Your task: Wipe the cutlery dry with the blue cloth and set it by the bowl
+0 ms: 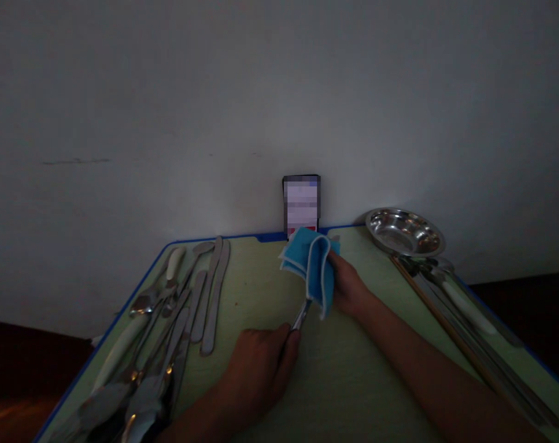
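Observation:
My left hand (259, 363) is closed around a metal utensil (301, 315), which points up and away from me over the middle of the table. Its far end disappears into a folded blue cloth (320, 264) with white edging, so I cannot tell its kind. My right hand (348, 284) grips that cloth from the right side, its fingers mostly hidden behind the folds. Left of my hands lie several metal table knives (214, 301), side by side.
Spoons, forks and white-handled utensils (122, 344) crowd the left side. On the right, a shiny metal bowl (403, 234) stands behind chopsticks (445, 332) and a white-handled utensil (468, 307). A phone (301, 203) leans against the wall behind the blue-edged green table (251, 271).

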Motion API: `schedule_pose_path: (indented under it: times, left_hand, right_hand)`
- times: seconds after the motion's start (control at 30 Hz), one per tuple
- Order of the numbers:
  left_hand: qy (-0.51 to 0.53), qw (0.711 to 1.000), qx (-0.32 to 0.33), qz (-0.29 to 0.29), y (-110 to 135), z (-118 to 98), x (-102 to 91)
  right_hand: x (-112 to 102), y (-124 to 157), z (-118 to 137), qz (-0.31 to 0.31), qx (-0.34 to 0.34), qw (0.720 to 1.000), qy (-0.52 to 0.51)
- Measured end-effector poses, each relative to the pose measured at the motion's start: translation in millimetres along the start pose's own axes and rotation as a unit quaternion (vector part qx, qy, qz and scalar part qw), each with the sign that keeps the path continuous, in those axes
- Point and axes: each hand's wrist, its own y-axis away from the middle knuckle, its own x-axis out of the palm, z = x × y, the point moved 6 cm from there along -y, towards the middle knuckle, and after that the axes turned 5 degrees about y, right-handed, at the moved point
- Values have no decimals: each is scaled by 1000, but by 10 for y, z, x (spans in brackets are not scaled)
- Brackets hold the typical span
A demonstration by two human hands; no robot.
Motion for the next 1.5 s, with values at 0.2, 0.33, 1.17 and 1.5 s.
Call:
schedule_pose_path:
  times: [0.2, 0.33, 1.17, 1.5]
  left_hand:
    - [18, 1000, -22, -11, -15, 35, -1]
    - [53, 997, -51, -9, -24, 56, -28]
    - [224, 966, -111, -68, -55, 125, -138]
    - [115, 992, -43, -20, -30, 49, -69]
  right_hand:
    - [101, 64, -48, 84, 3, 995, 49]
    - [62, 33, -25, 24, -16, 998, 53]
    - [106, 55, -69, 127, -3, 987, 98]
    - [-147, -118, 83, -77, -80, 992, -67]
